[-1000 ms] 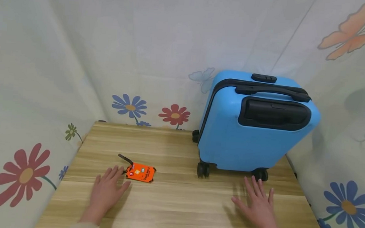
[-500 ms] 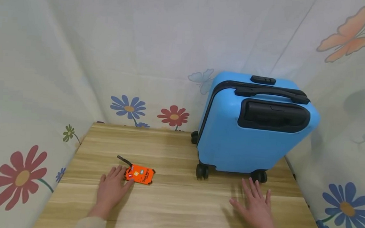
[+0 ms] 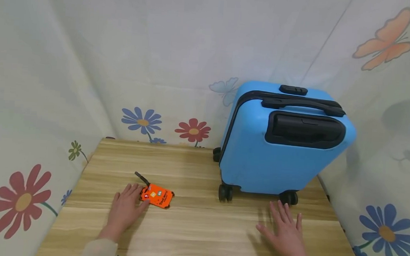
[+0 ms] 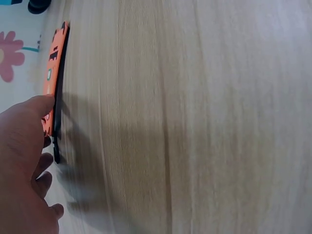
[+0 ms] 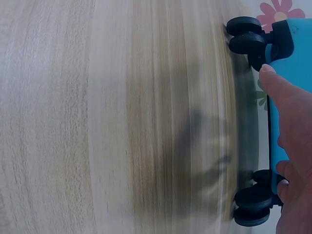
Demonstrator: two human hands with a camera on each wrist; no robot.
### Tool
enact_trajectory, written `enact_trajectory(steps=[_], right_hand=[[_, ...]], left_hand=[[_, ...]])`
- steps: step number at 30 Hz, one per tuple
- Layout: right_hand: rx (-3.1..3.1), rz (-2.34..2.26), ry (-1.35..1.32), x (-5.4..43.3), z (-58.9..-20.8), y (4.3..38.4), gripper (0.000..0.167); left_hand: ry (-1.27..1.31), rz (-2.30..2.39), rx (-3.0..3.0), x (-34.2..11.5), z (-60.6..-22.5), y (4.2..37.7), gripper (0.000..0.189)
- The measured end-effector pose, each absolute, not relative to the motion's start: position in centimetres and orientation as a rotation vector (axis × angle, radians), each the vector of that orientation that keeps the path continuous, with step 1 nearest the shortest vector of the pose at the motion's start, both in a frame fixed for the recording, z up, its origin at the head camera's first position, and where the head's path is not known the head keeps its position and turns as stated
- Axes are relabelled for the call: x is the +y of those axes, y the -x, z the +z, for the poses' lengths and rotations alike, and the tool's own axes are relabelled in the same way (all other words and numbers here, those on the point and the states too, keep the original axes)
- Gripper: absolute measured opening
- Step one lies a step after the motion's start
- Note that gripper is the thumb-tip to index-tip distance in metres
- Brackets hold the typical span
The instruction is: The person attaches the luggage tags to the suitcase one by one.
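Observation:
An orange luggage tag (image 3: 156, 196) with a black strap (image 3: 143, 178) lies on the left part of the wooden table. My left hand (image 3: 124, 209) is at the tag's left end, thumb against its near edge and fingers at the far side, pinching it. In the left wrist view the thumb (image 4: 39, 105) overlaps the tag (image 4: 56, 58); the other fingertips are partly hidden behind it. On the right stands a light blue suitcase (image 3: 276, 167), upright on black wheels. Just in front of its right wheel (image 3: 288, 197), my right hand (image 3: 284, 234) spreads its fingers and holds nothing.
The suitcase has a black carry handle (image 3: 305, 106) and a black recessed panel (image 3: 305, 130) on top. A pale cloth (image 3: 160, 54) printed with flowers and butterflies hangs behind and beside the wooden table (image 3: 191, 229).
My left hand has moved right, onto the luggage tag, and the tag has turned slightly with its strap end shifting. The right hand keeps nearly the same place by the suitcase.

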State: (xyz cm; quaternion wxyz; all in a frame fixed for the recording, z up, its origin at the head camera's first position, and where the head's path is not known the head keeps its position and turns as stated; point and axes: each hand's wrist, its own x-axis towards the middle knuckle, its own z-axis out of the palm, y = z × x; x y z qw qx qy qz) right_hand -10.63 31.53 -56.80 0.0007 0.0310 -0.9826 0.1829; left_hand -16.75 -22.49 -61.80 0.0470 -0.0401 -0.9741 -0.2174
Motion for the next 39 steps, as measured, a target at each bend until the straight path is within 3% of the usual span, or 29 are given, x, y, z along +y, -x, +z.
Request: enact_trajectory(steps=[24,39], right_hand=[[-3.059,0.541,-0.14,31.4,-57.3,10.4,0.095],[-3.075,0.536,-0.144,31.1,-57.4,10.5,0.093]], left_hand=[[-0.32,-0.901,-2.694,-19.5,-62.3,16.7,0.044],[-0.355,-0.909,-2.748,-18.5,-61.6,17.2,0.041]])
